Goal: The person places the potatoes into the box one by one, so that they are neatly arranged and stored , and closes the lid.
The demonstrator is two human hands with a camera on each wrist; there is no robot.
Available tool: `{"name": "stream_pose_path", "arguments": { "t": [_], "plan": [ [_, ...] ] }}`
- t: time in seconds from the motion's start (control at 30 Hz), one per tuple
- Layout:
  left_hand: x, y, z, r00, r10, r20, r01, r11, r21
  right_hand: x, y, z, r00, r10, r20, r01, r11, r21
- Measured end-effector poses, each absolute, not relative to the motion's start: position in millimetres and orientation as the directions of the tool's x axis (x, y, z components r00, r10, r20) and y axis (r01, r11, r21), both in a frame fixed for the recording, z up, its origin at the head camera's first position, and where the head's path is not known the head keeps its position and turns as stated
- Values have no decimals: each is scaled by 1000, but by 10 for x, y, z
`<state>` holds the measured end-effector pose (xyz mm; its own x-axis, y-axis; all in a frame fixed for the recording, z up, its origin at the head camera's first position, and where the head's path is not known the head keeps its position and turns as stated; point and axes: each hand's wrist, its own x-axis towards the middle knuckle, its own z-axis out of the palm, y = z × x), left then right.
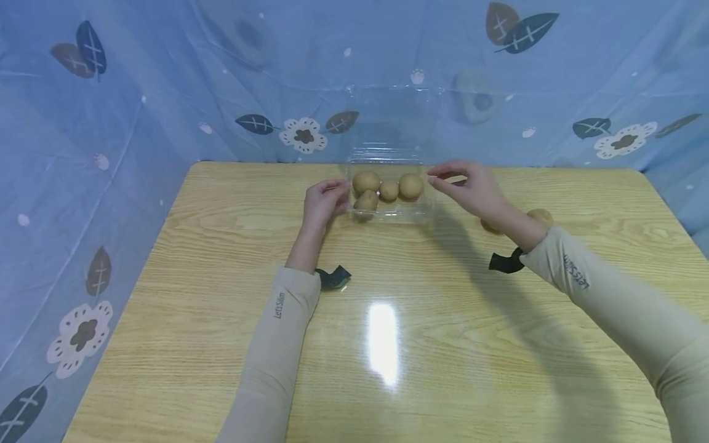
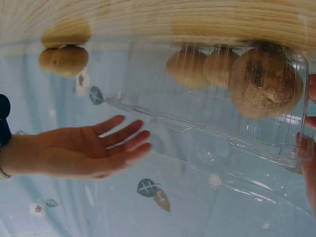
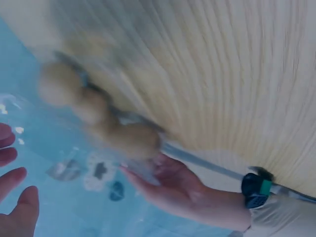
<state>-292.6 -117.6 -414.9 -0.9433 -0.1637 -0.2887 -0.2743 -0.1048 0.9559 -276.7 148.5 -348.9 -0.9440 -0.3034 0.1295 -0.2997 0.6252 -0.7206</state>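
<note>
A clear plastic clamshell box (image 1: 389, 213) stands at the far middle of the wooden table (image 1: 232, 344), its lid (image 1: 388, 123) raised behind it. Several round brown fruits (image 1: 366, 182) lie inside. My left hand (image 1: 339, 194) grips the box's left end, fingers curled at the wall; the right wrist view shows this hand (image 3: 165, 180) on the corner. My right hand (image 1: 440, 178) hovers at the box's right rim with fingers straight, holding nothing. In the left wrist view that right hand (image 2: 98, 148) is spread palm-out beside the box (image 2: 207, 133), apart from it.
Two loose brown fruits (image 1: 540, 215) lie on the table behind my right forearm, also seen as the loose fruits (image 2: 64, 59) in the left wrist view. A blue leaf-and-flower cloth (image 1: 138, 111) walls in the table's far and left sides.
</note>
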Motion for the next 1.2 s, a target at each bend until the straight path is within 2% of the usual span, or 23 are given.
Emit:
{"name": "stream_pose_path", "arguments": {
  "t": [0.3,0.47,0.8,1.0,1.2],
  "plan": [
    [-2915,-1190,-4146,-946,-167,-278,-267,-83,960,-2656,1986,-3384,-974,-216,71,-207,712,-671],
    [-2929,-1178,-4150,-942,-163,-293,-279,-101,955,-2556,2218,-3420,-965,-244,98,-251,744,-620],
    [-2943,-1173,-4152,-941,-171,-293,-276,-113,954,-2480,2455,-3506,-935,-322,150,-355,825,-440],
    [-2933,-1165,-4147,-940,-174,-295,-279,-112,954,-2511,2513,-3545,-929,-369,10,-348,866,-359],
    [-2919,-1184,-4158,-941,-169,-294,-279,-105,955,-2592,2494,-3599,-927,-343,-152,-278,900,-335]
  ]
}}
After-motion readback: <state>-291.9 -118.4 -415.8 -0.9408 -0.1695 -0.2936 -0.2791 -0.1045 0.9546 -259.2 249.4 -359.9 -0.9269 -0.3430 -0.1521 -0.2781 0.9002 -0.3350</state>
